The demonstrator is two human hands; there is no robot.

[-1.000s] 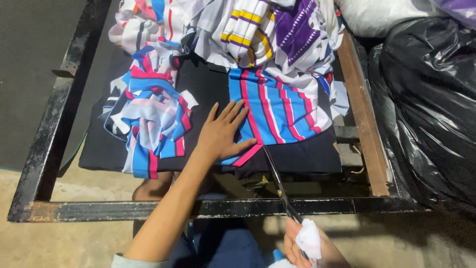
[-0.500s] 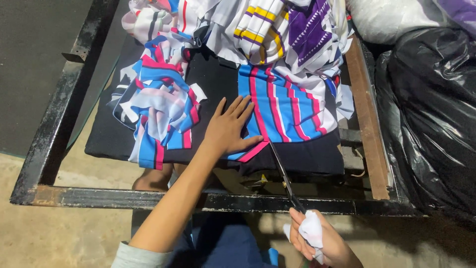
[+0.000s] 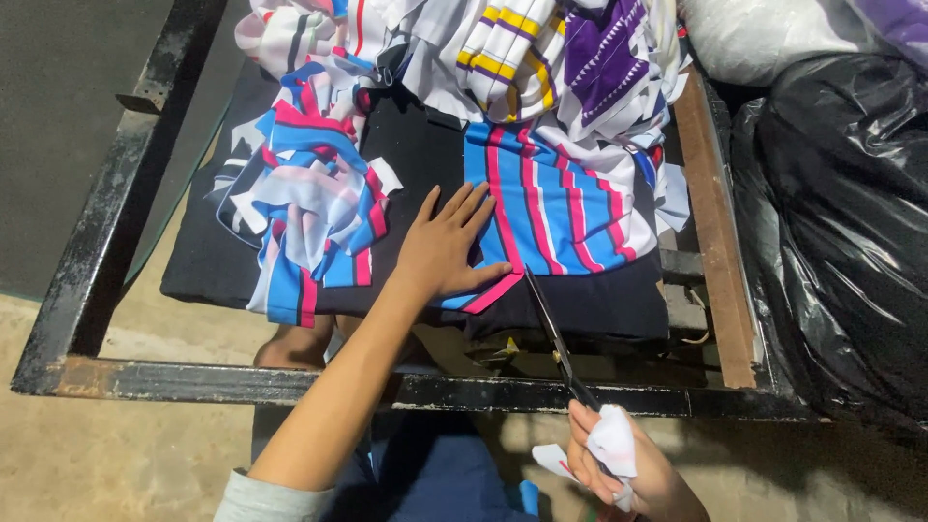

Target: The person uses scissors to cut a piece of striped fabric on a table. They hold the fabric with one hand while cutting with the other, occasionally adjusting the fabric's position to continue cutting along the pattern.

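Nearest the camera, the right hand (image 3: 623, 464) is closed round the scissors (image 3: 559, 333), its handles padded with a white rag (image 3: 613, 443) – the blades reach up and away, their tips at the lower edge of the striped cloth (image 3: 556, 203). Whether the blades are parted or closed cannot be told. Just beyond, the left hand (image 3: 445, 246) lies flat, fingers spread, pressing that blue, pink and white cloth down on the black pad (image 3: 425, 145). The cut looks barely begun: the scissors only meet the cloth's hem, and the piece above them seems whole. To the left a bunch of scraps (image 3: 309, 203) in the same stripes lies on the pad – likely trimmed work. Farther off, a heap (image 3: 522, 48) of white, yellow and purple fabric waits, uncut as far as can be seen. A black bag (image 3: 841, 222) stands to the right of the metal frame (image 3: 106, 213).
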